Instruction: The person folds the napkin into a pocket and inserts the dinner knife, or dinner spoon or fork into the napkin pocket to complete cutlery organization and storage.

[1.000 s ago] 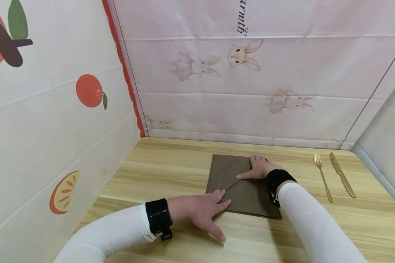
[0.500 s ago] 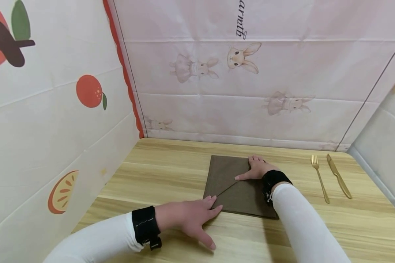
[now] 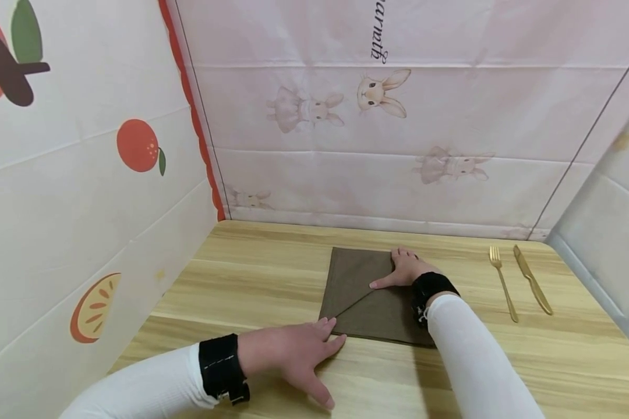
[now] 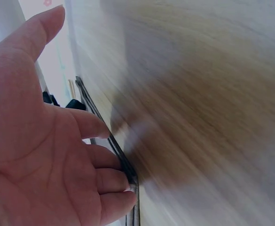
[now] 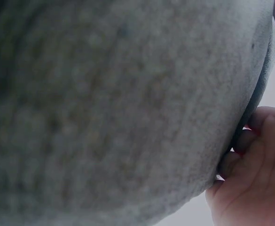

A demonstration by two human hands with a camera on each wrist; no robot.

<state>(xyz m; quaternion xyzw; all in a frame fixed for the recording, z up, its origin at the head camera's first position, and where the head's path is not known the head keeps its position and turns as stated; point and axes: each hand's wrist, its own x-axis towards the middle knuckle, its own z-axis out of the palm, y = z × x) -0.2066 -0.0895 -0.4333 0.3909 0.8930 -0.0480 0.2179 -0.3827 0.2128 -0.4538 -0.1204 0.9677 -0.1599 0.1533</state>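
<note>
At lower centre of the head view, folded flat on the table (image 3: 246, 285) with a thin diagonal line across the top: a brown cloth (image 3: 353, 273). At its lower left corner, the left hand (image 3: 300, 352), fingers straight and spread, fingertips at the cloth's edge, thumb out over the table. At its upper right, the right hand (image 3: 406, 270), laid flat with thumb stretched away from the fingers; too blurred in the right wrist view to tell how firm a press. Judging by this, probably at the step of smoothing or squaring the fold, with nothing pinched. Likely to call next for easing the lower left corner flat while steadying the upper right. Toward the right of the frame, well apart from the cloth: a gold fork (image 3: 503, 285) and, just beside, a gold knife (image 3: 533, 283), both untouched. At top centre, sideways on the pink backdrop (image 3: 320, 186) and cut off by the frame: black writing (image 3: 378, 29), "armth", perhaps from "warmth". No brand or label legible on cloth, fork or knife.
</note>
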